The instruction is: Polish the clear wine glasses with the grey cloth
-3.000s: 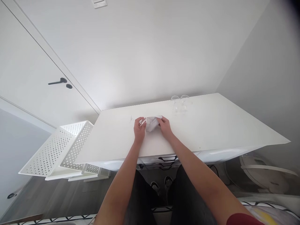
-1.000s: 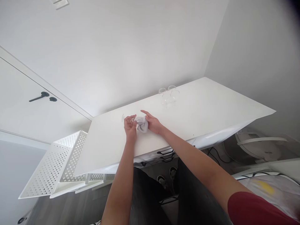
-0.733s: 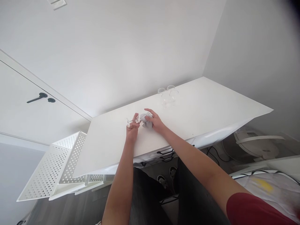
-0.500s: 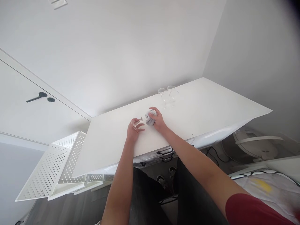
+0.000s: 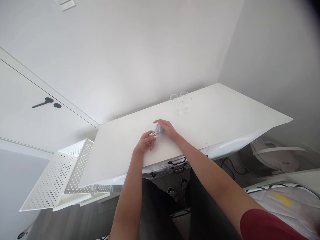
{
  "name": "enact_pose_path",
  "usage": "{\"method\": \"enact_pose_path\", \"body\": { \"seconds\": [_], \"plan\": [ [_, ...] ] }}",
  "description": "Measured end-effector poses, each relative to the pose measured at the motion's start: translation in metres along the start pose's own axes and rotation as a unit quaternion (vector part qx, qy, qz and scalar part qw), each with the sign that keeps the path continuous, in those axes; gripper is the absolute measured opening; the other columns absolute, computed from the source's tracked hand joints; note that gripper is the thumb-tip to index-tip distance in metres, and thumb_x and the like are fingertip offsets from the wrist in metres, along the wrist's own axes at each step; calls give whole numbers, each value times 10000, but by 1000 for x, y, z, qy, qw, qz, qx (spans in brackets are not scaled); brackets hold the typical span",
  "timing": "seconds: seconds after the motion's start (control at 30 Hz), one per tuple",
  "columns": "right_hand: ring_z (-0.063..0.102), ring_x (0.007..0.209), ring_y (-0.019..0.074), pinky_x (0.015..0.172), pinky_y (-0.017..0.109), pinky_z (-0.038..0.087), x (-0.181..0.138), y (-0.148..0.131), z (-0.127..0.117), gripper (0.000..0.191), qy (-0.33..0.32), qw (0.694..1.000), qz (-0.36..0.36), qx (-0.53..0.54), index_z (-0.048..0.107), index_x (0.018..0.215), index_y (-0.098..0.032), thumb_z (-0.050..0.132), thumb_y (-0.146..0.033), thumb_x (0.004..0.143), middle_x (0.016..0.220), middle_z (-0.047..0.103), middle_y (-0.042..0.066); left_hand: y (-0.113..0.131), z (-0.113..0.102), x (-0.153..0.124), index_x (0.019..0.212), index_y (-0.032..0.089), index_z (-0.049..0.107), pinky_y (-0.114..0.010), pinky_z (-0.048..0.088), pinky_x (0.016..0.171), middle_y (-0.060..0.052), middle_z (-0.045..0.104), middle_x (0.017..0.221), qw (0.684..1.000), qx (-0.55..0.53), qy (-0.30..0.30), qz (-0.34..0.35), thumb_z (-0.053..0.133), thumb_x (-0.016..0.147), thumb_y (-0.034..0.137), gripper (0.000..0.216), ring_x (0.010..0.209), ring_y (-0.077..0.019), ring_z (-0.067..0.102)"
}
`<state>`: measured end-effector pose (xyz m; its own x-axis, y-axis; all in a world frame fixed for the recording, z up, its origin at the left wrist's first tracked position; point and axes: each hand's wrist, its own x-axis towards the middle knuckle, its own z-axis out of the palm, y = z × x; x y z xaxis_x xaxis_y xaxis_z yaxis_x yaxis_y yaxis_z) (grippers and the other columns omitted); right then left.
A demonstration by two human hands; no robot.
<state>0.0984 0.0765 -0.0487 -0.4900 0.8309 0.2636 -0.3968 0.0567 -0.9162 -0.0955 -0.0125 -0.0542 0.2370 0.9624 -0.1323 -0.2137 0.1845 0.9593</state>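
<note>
My left hand (image 5: 146, 141) is closed around a clear glass (image 5: 153, 134), tilted on its side just above the white tabletop (image 5: 120, 150). Most of that glass is hidden by my fingers and the cloth. Against its right end, my right hand (image 5: 167, 128) grips a crumpled grey-white cloth (image 5: 159, 129), fingers curved over the top. Whether the cloth is inside the glass or only round it, I cannot tell. Beyond my right hand, several clear glasses (image 5: 186, 103) stand upright in a cluster near the table's back edge.
A white perforated rack (image 5: 47, 178) stands at the table's left end. Drawers with black handles (image 5: 178, 162) are below the front edge. To the right are a white rounded appliance (image 5: 277, 156) and a padded, light-coloured cover (image 5: 287, 203). A door handle (image 5: 43, 102) is at left.
My right hand has turned over the cloth, its fingers now stretching further left. My left hand has rotated and moved closer, bringing the glass against the cloth. The view has shifted slightly.
</note>
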Motion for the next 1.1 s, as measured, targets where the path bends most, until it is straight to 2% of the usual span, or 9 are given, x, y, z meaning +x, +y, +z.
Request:
{"method": "enact_pose_path", "body": {
  "seconds": [0.1, 0.23, 0.33, 0.4, 0.5, 0.63, 0.9, 1.0, 1.1],
  "plan": [
    [568, 745, 161, 716, 308, 508, 1, 1, -1, 278, 2, 997, 3, 82, 762, 993, -222, 762, -469, 866, 816, 651, 19, 1, 1, 0, 1253, 128, 648, -239, 360, 345, 37, 600, 672, 1000, 5, 5, 12, 814, 800, 331, 523, 365, -130, 576],
    [644, 896, 186, 800, 327, 540, 7, 9, -2, 372, 158, 960, -24, 231, 665, 1148, -272, 776, -474, 856, 1001, 701, 26, 3, 2, 3, 1338, 126, 657, -243, 416, 434, 11, 634, 735, 998, 6, 44, 53, 827, 819, 358, 594, 439, -111, 611],
    [637, 979, 193, 833, 329, 541, 12, 15, -1, 260, 231, 930, -26, 285, 630, 992, -249, 745, -449, 873, 1063, 690, 40, 2, -2, 6, 1186, 129, 714, -239, 473, 506, 3, 647, 746, 982, -35, 134, 130, 833, 823, 409, 474, 499, -93, 619],
    [631, 975, 209, 806, 336, 536, 12, 15, 0, 219, 170, 939, 10, 298, 626, 929, -239, 691, -447, 906, 1027, 686, 53, 0, -4, 8, 1032, 131, 719, -237, 486, 510, -5, 646, 707, 973, -54, 172, 147, 817, 835, 458, 395, 520, -99, 615],
    [627, 974, 227, 768, 332, 513, 9, 12, 4, 180, 54, 958, 53, 276, 650, 946, -239, 633, -417, 928, 1014, 695, 59, -4, -3, 10, 896, 126, 700, -219, 428, 430, -36, 648, 677, 984, -37, 144, 93, 790, 853, 501, 388, 560, -131, 632],
    [605, 878, 184, 724, 290, 466, 3, 7, 9, 220, 36, 970, 35, 239, 654, 1092, -278, 711, -327, 886, 1011, 692, 8, -7, 4, 11, 857, 118, 695, -223, 422, 416, -54, 656, 667, 995, -7, 82, 49, 774, 871, 498, 388, 560, -143, 633],
    [683, 943, 283, 881, 436, 535, 4, 4, 15, 686, -131, 949, 159, 239, 681, 1156, -201, 393, -795, 971, 991, 729, 111, -4, 0, 6, 741, 143, 654, -222, 347, 352, -36, 589, 536, 1000, -28, -7, -6, 790, 832, 509, 401, 426, -135, 551],
    [682, 973, 290, 872, 440, 549, 4, 6, 14, 694, -64, 980, 119, 149, 667, 1190, -206, 387, -800, 965, 1015, 727, 109, -3, -4, 4, 708, 146, 627, -219, 317, 328, -14, 543, 502, 999, -37, -9, -35, 816, 798, 493, 405, 395, -122, 505],
    [656, 1057, 273, 954, 440, 545, 1, 11, 15, 509, 50, 996, -44, -55, 627, 1284, -231, 549, -627, 974, 1143, 719, 101, -3, -4, 4, 749, 141, 637, -199, 294, 324, -9, 553, 529, 998, -40, 20, -34, 797, 828, 472, 376, 418, -110, 505]
  ]
}}
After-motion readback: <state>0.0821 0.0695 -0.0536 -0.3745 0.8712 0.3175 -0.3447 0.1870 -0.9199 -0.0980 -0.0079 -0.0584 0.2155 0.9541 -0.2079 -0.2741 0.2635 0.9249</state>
